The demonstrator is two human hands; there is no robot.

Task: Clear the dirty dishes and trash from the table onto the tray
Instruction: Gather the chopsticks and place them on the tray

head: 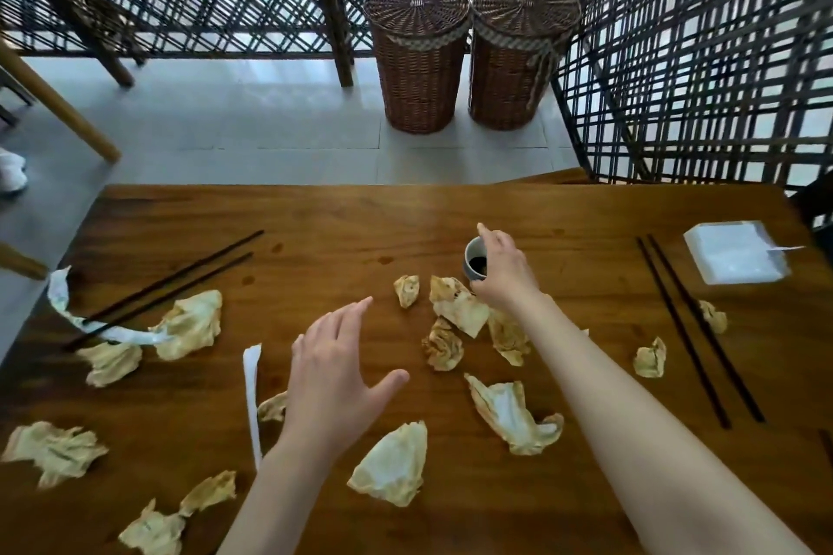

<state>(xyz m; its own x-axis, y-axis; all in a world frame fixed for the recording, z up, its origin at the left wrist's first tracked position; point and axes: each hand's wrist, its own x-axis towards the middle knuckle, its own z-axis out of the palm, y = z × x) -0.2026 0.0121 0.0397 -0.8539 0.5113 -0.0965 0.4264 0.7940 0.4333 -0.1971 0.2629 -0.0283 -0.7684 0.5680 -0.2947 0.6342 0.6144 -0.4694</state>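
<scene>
Wooden and wide, the counter (405, 212) filled the lower frame, with two wicker baskets (417, 59) on the floor beyond it at upper centre. Crumpled, stained napkins (390, 464) lay scattered across it, and chopsticks (171, 284) sat at left and right. No tray was in view. The left hand (333, 370) hovered with its fingers spread, holding nothing, at lower centre. The right hand (500, 275) curled round the small cup (475, 261) at centre, which held dark liquid. That cup probably wanted a level, upright lift, lest it spill.
</scene>
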